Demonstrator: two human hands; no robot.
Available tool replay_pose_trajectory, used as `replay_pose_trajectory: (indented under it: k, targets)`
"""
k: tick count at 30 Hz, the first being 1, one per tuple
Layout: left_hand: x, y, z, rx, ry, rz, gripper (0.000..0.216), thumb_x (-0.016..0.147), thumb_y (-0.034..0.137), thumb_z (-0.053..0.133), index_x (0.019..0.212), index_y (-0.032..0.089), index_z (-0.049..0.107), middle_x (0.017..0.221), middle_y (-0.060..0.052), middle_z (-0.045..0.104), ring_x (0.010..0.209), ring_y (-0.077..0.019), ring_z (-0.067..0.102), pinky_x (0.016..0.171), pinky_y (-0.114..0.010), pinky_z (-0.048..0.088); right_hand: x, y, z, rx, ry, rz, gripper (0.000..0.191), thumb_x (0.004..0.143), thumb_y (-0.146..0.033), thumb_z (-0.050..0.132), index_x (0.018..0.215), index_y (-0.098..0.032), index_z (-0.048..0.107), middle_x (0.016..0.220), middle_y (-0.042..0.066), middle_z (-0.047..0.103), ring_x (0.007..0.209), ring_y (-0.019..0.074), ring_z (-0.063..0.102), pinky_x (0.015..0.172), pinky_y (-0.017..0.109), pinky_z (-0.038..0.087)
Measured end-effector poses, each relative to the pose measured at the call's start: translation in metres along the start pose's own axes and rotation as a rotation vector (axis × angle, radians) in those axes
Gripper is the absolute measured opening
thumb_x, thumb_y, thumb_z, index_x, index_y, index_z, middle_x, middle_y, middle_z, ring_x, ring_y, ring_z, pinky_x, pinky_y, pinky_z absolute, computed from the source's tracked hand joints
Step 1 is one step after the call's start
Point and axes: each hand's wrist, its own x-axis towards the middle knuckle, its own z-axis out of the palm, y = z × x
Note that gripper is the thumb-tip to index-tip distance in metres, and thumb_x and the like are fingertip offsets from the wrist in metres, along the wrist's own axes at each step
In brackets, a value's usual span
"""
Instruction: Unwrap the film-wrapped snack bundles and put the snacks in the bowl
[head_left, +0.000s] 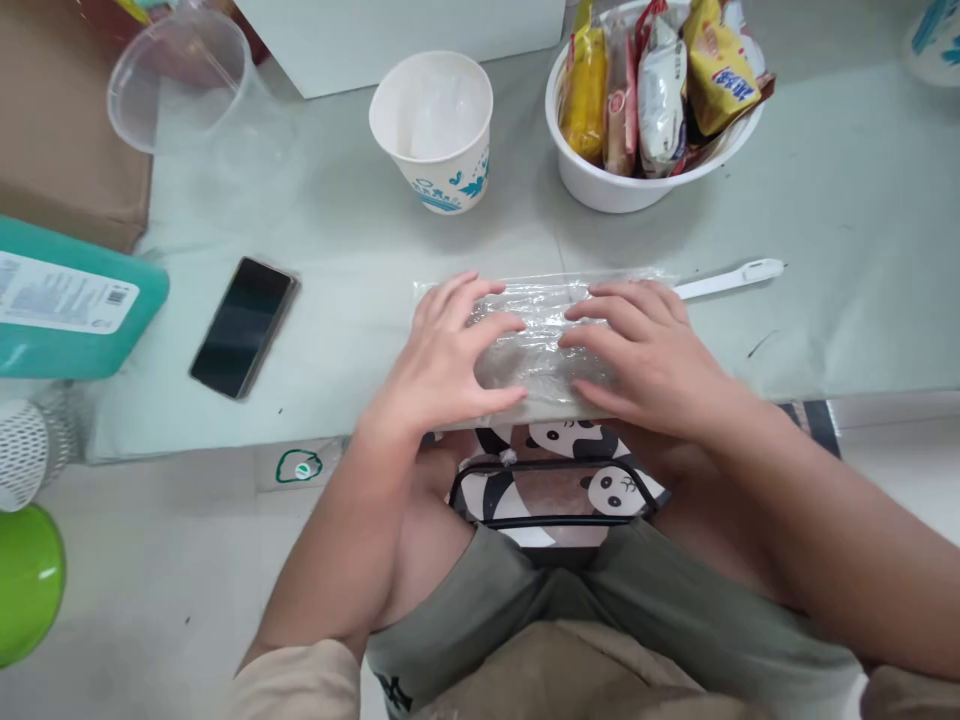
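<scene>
A clear, wrinkled sheet of plastic film or a flat plastic bag (536,320) lies along the table's front edge; which of the two it is I cannot tell. On its left part rests my left hand (457,355), fingers spread and curved. My right hand (637,350) lies over the right part, its fingers also apart and pointing inward. Between the two sets of fingertips the shiny plastic shows. A white plastic handle (731,279) sticks out to the right from behind my right hand; its other end is hidden.
Behind the plastic stand a paper cup (450,175) and a white bowl (611,195) of packaged snacks. To the left are a phone (244,327), a clear plastic cup (240,130), a green bottle (112,345) and a cardboard box (67,130). A panda-patterned item (517,495) sits below the table edge.
</scene>
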Motion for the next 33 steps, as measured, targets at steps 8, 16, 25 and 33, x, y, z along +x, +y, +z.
replay_pose_trajectory:
  k: [8, 16, 25, 33]
  targets:
    - [0.008, 0.009, 0.003, 0.053, -0.164, -0.085, 0.067, 0.077, 0.037, 0.083, 0.141, 0.027, 0.062, 0.159, -0.012, 0.051, 0.158, -0.0420, 0.033, 0.131, -0.068, 0.019, 0.004, -0.004, 0.010, -0.165, 0.026, 0.002, 0.010, 0.096, -0.020, 0.059, 0.103, -0.025, 0.065, 0.118, 0.004, 0.077, 0.126, 0.0263, 0.064, 0.115, 0.046, 0.039]
    - [0.009, 0.013, 0.005, 0.090, -0.209, -0.113, 0.077, 0.080, 0.043, 0.079, 0.150, 0.024, 0.055, 0.169, -0.014, 0.041, 0.162, -0.0436, 0.025, 0.132, -0.070, 0.012, 0.005, -0.015, -0.003, -0.125, 0.089, -0.041, 0.012, 0.100, -0.023, 0.059, 0.089, -0.023, 0.064, 0.108, 0.005, 0.078, 0.118, 0.0248, 0.069, 0.111, 0.044, 0.040]
    - [0.008, 0.013, 0.003, 0.086, -0.198, -0.085, 0.086, 0.078, 0.038, 0.081, 0.156, 0.028, 0.047, 0.173, -0.011, 0.033, 0.164, -0.0423, 0.019, 0.133, -0.069, 0.010, -0.004, -0.012, 0.001, -0.131, -0.059, 0.024, 0.015, 0.093, -0.025, 0.065, 0.108, -0.023, 0.065, 0.127, 0.008, 0.073, 0.134, 0.0342, 0.059, 0.113, 0.054, 0.037]
    - [0.009, 0.017, 0.006, 0.099, -0.198, -0.059, 0.087, 0.080, 0.037, 0.080, 0.158, 0.030, 0.043, 0.174, -0.009, 0.033, 0.164, -0.0405, 0.019, 0.134, -0.066, 0.008, 0.000, -0.008, 0.007, -0.175, -0.001, 0.063, 0.013, 0.100, -0.018, 0.053, 0.097, -0.023, 0.065, 0.118, 0.005, 0.077, 0.129, 0.0275, 0.064, 0.111, 0.048, 0.037]
